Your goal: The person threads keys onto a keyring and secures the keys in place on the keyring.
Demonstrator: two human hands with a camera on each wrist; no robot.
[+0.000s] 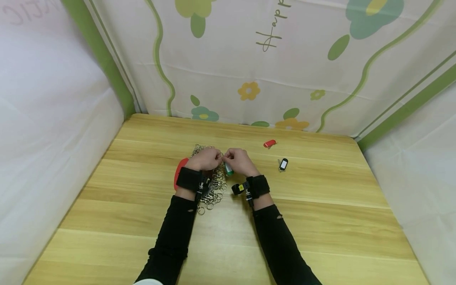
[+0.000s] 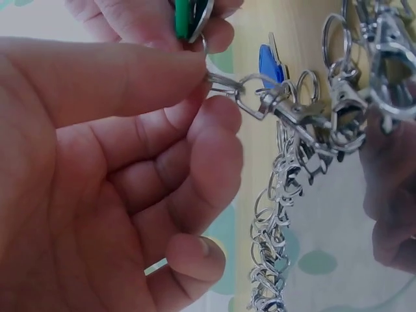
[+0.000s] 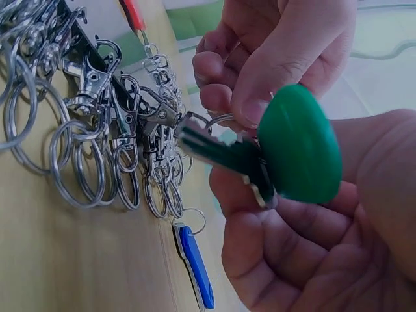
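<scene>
My left hand (image 1: 206, 159) pinches a metal key ring (image 2: 224, 81) between thumb and forefinger. That ring joins a silver swivel clasp (image 2: 286, 110), one of several hanging in a row. Close beside it, my right hand (image 1: 239, 161) has its thumb and fingers at a green key tag (image 3: 299, 146) with a metal key (image 3: 218, 148) on it. In the right wrist view both hands meet at the ring near the tag. Whether the tag's own loop is through the key ring cannot be made out.
A red flat piece (image 1: 181, 171) shows behind the left wrist. A blue key tag (image 3: 198, 268) hangs or lies near the clasps. On the wooden table (image 1: 320, 221), a red key tag (image 1: 269, 143) and a black key tag (image 1: 283, 164) lie to the right.
</scene>
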